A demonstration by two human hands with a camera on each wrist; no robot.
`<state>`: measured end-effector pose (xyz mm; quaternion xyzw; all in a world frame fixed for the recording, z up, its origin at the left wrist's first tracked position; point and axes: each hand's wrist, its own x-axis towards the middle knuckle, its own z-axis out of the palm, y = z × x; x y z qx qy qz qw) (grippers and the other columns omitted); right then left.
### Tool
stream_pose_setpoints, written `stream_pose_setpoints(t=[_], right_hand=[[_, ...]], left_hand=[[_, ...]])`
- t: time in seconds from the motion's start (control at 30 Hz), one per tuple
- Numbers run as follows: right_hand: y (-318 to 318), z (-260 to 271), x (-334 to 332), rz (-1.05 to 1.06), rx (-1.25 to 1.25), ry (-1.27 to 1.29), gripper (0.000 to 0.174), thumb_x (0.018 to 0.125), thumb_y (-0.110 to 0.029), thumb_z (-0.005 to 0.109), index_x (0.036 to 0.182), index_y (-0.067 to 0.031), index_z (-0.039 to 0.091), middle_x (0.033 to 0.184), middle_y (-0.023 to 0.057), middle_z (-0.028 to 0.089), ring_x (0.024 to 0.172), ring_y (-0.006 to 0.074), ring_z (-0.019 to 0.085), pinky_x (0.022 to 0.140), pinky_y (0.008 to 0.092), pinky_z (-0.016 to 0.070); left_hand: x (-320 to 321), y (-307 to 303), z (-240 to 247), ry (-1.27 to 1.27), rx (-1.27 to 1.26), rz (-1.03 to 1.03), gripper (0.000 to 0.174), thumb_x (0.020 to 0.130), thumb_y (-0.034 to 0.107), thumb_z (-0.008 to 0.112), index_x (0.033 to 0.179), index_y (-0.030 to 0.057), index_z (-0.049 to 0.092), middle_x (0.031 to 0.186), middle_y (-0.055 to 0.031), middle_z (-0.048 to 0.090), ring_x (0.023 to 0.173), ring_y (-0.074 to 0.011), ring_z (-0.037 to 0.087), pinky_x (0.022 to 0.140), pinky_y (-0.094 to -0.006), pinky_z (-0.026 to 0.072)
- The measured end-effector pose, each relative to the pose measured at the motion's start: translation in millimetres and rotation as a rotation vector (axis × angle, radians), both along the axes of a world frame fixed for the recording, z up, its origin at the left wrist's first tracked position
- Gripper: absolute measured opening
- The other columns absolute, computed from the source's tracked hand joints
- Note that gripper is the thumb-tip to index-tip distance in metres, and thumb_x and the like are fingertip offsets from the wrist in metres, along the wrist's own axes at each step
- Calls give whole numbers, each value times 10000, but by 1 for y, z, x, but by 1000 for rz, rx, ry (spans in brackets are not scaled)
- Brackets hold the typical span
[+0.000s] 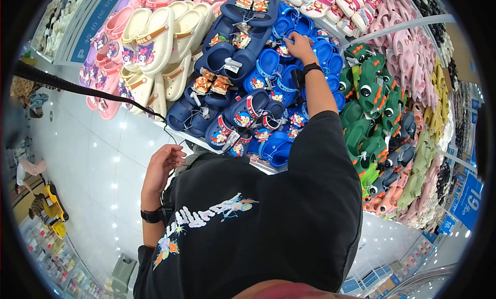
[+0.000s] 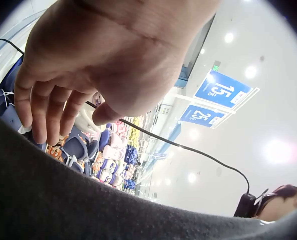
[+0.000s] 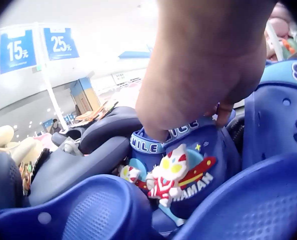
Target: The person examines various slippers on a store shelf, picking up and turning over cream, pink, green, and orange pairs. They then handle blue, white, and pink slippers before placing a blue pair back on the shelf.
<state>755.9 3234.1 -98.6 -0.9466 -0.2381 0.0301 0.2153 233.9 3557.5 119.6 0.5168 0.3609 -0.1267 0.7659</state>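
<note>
My right hand (image 1: 300, 47) reaches into the blue clogs at the back of the display. Seen from the right wrist, this hand (image 3: 203, 75) grips a blue clog (image 3: 223, 155) by its upper edge, the thumb by the lettered strap (image 3: 147, 146) and fingertips on the far side. A red-and-white cartoon figure (image 3: 168, 175) decorates that clog's front. My left hand (image 1: 164, 162) hangs in front of the body near the display's front edge, fingers loosely bent, holding nothing. In the left wrist view the same hand (image 2: 103, 65) shows its palm, with navy clogs (image 2: 74, 149) beyond the fingers.
Cream clogs (image 1: 157, 35) and navy clogs (image 1: 248, 61) are piled left of the blue ones. Green dinosaur clogs (image 1: 369, 89) hang to the right. A black cable (image 1: 77, 85) crosses on the left, over the white floor (image 1: 77, 144). Price signs (image 3: 17, 50) hang overhead.
</note>
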Motion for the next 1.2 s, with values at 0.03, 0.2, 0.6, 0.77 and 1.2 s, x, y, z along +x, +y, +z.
stream_pose_setpoints(t=[0.03,0.2,0.6,0.77,1.2], right_hand=[[-1,4,0,-16,-35,41,347,906,-410,702,979,-71,713,863,178,729,917,409,624,953,472,473],[-4,28,-5,70,-267,128,335,916,-393,694,950,-71,777,920,176,750,1008,416,634,1004,485,476],[-10,33,4,129,-311,-74,252,953,-256,658,1099,-62,727,1095,169,705,1109,392,611,975,535,471],[-7,21,-7,82,-199,-68,290,881,-297,688,961,-24,749,934,213,733,924,414,679,957,499,493],[-25,71,-53,-133,81,-30,338,902,-331,716,1059,-34,761,1075,213,723,1037,361,680,964,465,517]], left_hand=[[0,0,0,1,1,11,366,1089,293,440,1166,5,654,1022,-87,718,911,-153,674,823,-281,514],[-4,0,-7,-1,-21,9,365,1089,288,433,1170,7,651,1029,-93,719,913,-155,675,828,-284,514],[-8,2,-12,-11,-4,-29,396,1076,345,453,1185,12,638,1055,-108,710,939,-194,683,861,-323,533],[-7,2,-12,-4,-7,-45,402,1073,356,459,1184,14,640,1050,-104,709,939,-192,682,863,-323,531],[-13,9,-12,-70,-35,-27,389,1070,342,457,1164,8,631,1044,-104,704,930,-189,673,850,-322,524]])
